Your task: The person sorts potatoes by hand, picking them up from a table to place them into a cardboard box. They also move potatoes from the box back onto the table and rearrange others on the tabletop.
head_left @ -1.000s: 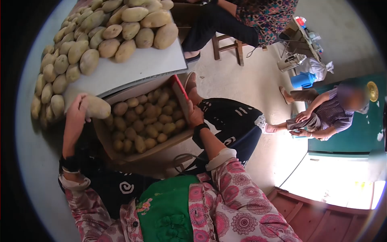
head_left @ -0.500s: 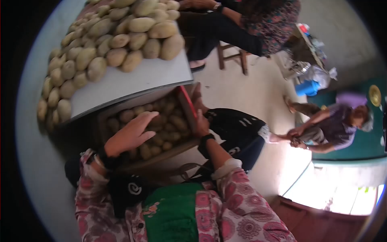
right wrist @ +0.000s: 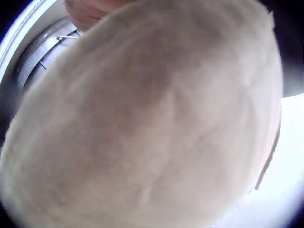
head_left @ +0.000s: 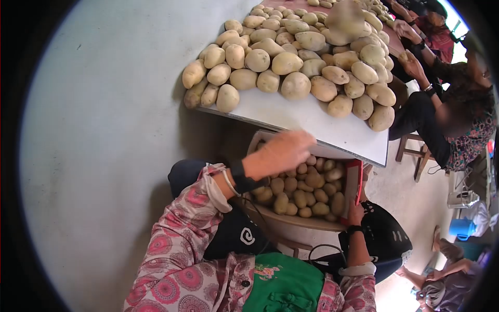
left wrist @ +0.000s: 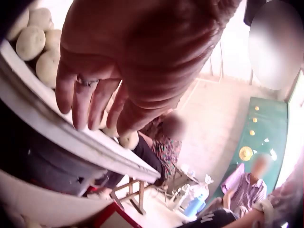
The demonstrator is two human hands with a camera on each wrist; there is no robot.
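Note:
Empty, with its fingers extended, my left hand (head_left: 280,153) is over the cardboard box (head_left: 293,221) beside the table edge. In the left wrist view that hand (left wrist: 142,57) shows a ring and fingers with slight bends. My right hand (head_left: 355,213) grips the red side (head_left: 354,182) of the box at its near corner. Many small potatoes (head_left: 305,197) lie in the box. Larger potatoes (head_left: 296,86) are heaped on the white table (head_left: 306,112). A pale, blurred surface covers most of the right wrist view; what it is, I cannot tell.
Several people sit along the table's right side, one on a wooden stool (head_left: 416,153). At the lower right are a blue jug (head_left: 462,228) and another seated person (head_left: 449,286). A pale wall or floor surface (head_left: 104,130) spans the left.
A second ago my left hand held a large potato; half a second ago it was empty over the box. The head view has swung left, showing more of the heap. My right hand stays at the box.

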